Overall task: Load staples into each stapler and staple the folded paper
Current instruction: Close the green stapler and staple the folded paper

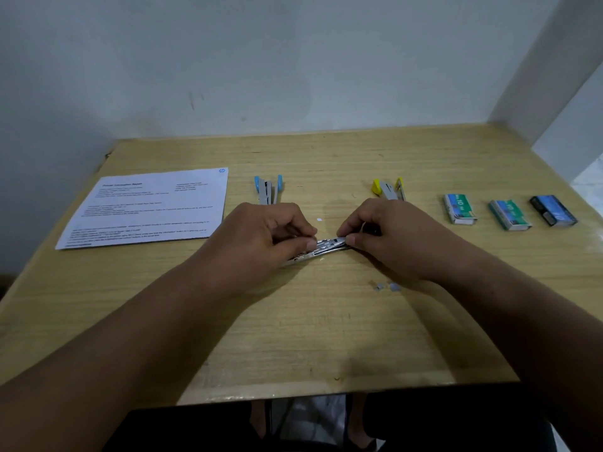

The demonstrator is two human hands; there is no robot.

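Opened stapler (328, 246) lies mid-desk, pinched at each end: left hand (261, 236) and right hand (388, 236) both closed in a grip on it. Risk: staple strip jams or scatters if seated crooked. Three staple boxes (459, 208) sit far right; contents hidden.

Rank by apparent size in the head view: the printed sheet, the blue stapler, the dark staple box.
1. printed sheet, clearly largest.
2. and 3. dark staple box and blue stapler look alike; the left hand hides part of the stapler, so no ranking.
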